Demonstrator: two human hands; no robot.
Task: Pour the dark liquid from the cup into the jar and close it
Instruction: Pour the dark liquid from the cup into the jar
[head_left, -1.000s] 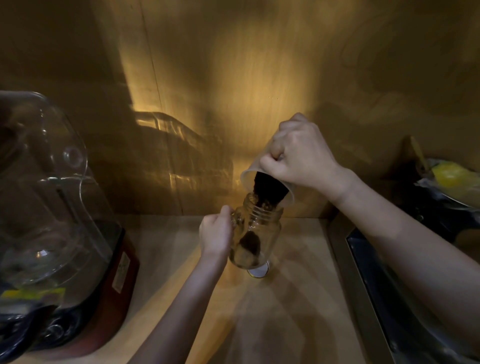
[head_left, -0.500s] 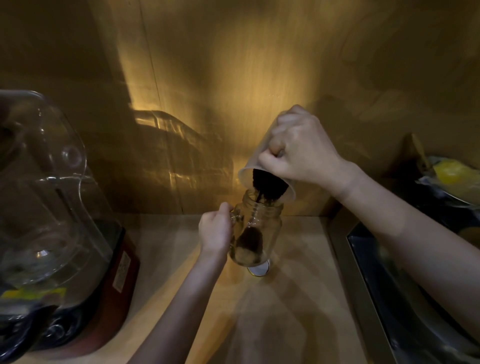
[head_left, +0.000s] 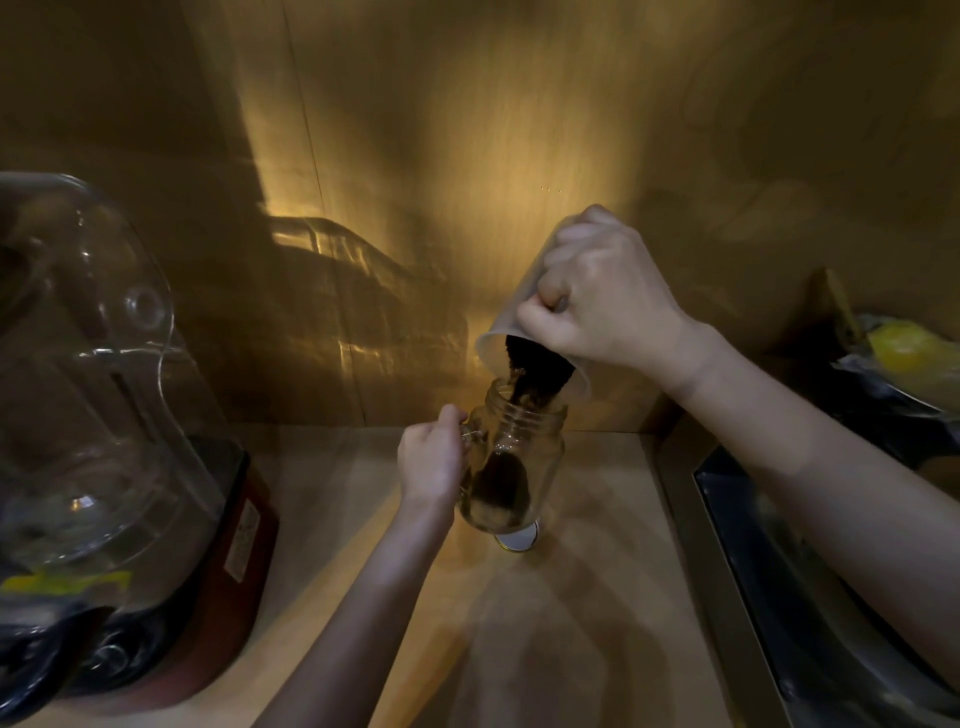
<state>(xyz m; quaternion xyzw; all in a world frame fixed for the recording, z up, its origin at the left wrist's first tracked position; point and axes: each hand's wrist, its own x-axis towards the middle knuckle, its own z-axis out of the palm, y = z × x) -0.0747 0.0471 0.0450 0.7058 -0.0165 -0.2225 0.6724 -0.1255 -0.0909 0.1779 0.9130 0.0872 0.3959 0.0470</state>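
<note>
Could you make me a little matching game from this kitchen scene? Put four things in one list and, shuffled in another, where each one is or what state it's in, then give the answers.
Things
1. plastic cup
2. glass jar
3. lid
4. blender

Places or states
A. lying flat on the counter, partly hidden behind the jar's base
B. at the left edge, clear cover on a red base
C. tipped steeply in the right hand, dark liquid running out
D. tilted, held at its handle by the left hand, partly filled

Pairs: 1-C, 2-D, 3-A, 4-B
</note>
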